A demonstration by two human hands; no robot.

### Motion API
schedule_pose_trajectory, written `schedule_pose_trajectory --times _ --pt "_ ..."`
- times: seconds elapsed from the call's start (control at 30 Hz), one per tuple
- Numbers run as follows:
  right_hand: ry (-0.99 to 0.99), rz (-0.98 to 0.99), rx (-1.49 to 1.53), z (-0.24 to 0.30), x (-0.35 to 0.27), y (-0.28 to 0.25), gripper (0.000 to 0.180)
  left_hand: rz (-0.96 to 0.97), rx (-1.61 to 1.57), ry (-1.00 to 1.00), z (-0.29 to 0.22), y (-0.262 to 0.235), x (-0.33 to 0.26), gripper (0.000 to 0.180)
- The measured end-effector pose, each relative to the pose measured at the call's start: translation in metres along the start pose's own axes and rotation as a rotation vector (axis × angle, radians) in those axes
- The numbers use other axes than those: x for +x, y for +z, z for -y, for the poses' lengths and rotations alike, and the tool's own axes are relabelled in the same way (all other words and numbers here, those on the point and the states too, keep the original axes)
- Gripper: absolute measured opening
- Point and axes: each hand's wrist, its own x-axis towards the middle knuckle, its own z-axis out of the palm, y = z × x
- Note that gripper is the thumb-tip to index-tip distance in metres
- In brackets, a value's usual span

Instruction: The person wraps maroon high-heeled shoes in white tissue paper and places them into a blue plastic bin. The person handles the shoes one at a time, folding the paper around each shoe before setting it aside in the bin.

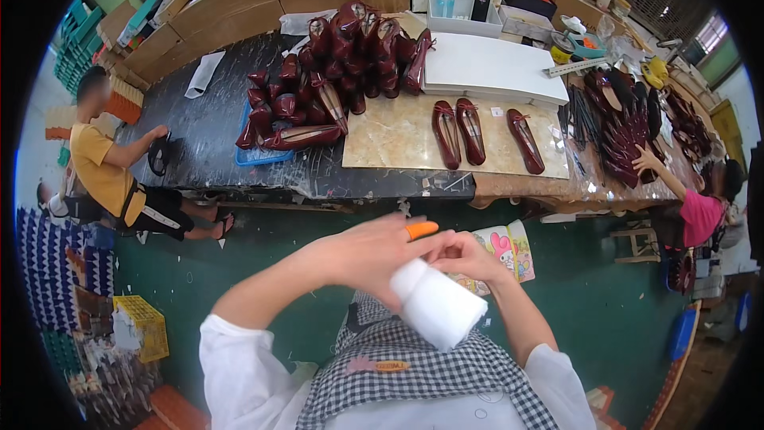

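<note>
Both hands meet in front of the person's chest, above the lap. Left hand point(362, 259) is curled around the upper end of a white roll point(436, 302), which slants down toward the checked apron point(414, 366); an orange finger cot point(421, 230) sits on one fingertip. Right hand point(469, 256) is pinched shut at the roll's top, fingers touching the left hand's; whether it grips the roll itself or only its loose end cannot be told.

Step in hand, as judged: getting the roll or the finger cot ready, away from the surface point(398, 139). Any next move would call for a reach forward, since the surface lies well apart across green floor.

On the surface: three dark red flat shoes point(477, 134) side by side on the pale slab, a heap of the same shoes point(334, 72) toward the far left, white boards point(493, 68) behind. Seated people work at the left and right ends.
</note>
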Motion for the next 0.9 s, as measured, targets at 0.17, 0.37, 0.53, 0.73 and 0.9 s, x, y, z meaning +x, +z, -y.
schedule_pose_trajectory --times 0.17,0.37,0.53,0.73,0.9 --pt "0.063 -0.306 -0.359 0.025 0.016 0.021 0.011 0.164 -0.571 -0.046 0.048 0.04 0.005 0.117" --pt "0.076 -0.564 -0.508 0.026 0.017 0.024 0.01 0.178 -0.603 0.111 0.097 0.061 0.021 0.087" --pt "0.013 -0.678 -0.279 0.009 0.037 0.01 0.015 0.205 -0.59 0.025 0.122 0.04 0.021 0.071" --pt "-0.108 -1.015 -0.327 0.032 0.051 0.026 0.017 0.106 -1.165 -0.426 0.183 0.051 0.01 0.06" --pt "-0.173 -0.82 -1.038 0.033 0.091 0.061 0.014 0.067 -1.142 -0.312 0.165 0.038 0.005 0.07"
